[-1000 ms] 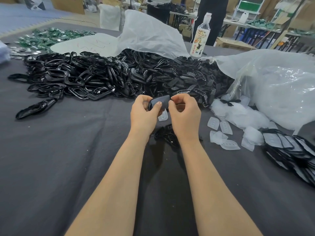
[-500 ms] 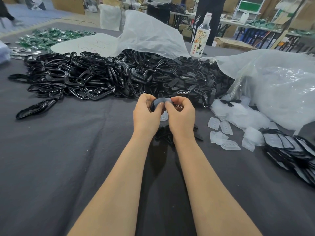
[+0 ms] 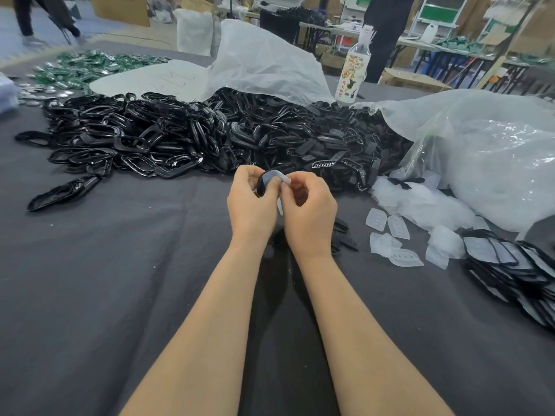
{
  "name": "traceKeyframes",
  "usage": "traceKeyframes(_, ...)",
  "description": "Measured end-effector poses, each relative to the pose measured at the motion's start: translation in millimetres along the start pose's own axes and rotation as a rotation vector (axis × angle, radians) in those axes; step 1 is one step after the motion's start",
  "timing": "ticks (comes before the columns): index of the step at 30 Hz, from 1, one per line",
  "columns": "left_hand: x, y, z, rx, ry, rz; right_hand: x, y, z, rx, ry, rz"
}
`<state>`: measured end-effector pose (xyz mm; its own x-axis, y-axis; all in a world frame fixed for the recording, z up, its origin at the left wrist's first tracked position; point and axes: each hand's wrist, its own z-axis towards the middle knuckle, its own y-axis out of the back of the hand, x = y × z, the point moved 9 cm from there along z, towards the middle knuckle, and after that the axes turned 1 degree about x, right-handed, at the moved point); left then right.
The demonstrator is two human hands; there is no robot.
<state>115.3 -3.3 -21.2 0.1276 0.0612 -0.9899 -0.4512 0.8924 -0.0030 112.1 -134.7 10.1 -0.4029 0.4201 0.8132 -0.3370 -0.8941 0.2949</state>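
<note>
Your forearms reach out over the dark grey cloth (image 3: 90, 295) and meet near the middle of the table. Your left hand (image 3: 252, 205) curls round a small black piece (image 3: 265, 184), held up off the cloth with its rounded end towards you. Your right hand (image 3: 310, 213) sits just beside it, touching the left. Its thumb and forefinger pinch the end of a clear strip (image 3: 283, 179) that lies against the top of the black piece. So the piece sits between your two hands, above your knuckles, on the left hand's side.

Just under and right of your right wrist, a few loose black parts (image 3: 342, 235) lie on the cloth. Further right are scattered clear pads (image 3: 387, 226), and beyond them a stack of flat black-edged pieces (image 3: 510, 271) at the right edge.

Just past your hands, a large heap of black frames (image 3: 150, 139) spreads across the table, spilling from a white bag (image 3: 264, 61). A second, clear bag (image 3: 495, 151) bulges at right. A bottle (image 3: 353, 73) stands far behind the heap, and green pieces (image 3: 90, 64) lie far left.
</note>
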Motion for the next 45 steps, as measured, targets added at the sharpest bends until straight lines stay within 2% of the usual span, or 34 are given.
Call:
traceKeyframes(7,-0.9,-0.2,-0.4,0.011,-0.010,-0.003,-2.5,4.1,2.3,-0.029,-0.005,0.028)
traceKeyframes(11,-6.7,-4.8,-3.1,0.050,-0.074,0.041,-8.7,13.2,9.5,-0.044,-0.044,0.065)
traceKeyframes(19,-9.6,-12.1,-4.7,0.118,-0.116,0.080,-29.2,12.3,16.3,0.003,-0.192,0.069)
traceKeyframes(23,-8.5,-14.8,-3.6,0.142,-0.109,0.085,-34.8,12.8,18.1,0.030,-0.241,0.193)
traceKeyframes(32,-2.0,-18.3,-2.7,0.196,-0.021,0.019,-61.7,-1.5,19.3,0.098,-0.486,0.542)
traceKeyframes(40,9.6,-20.6,-0.8,0.215,0.080,0.011,-61.7,-2.8,19.0,0.162,-0.442,0.416)
traceKeyframes(45,10.9,-24.9,-0.6,0.260,0.065,0.050,-55.2,-3.8,18.1,0.204,-0.374,0.340)
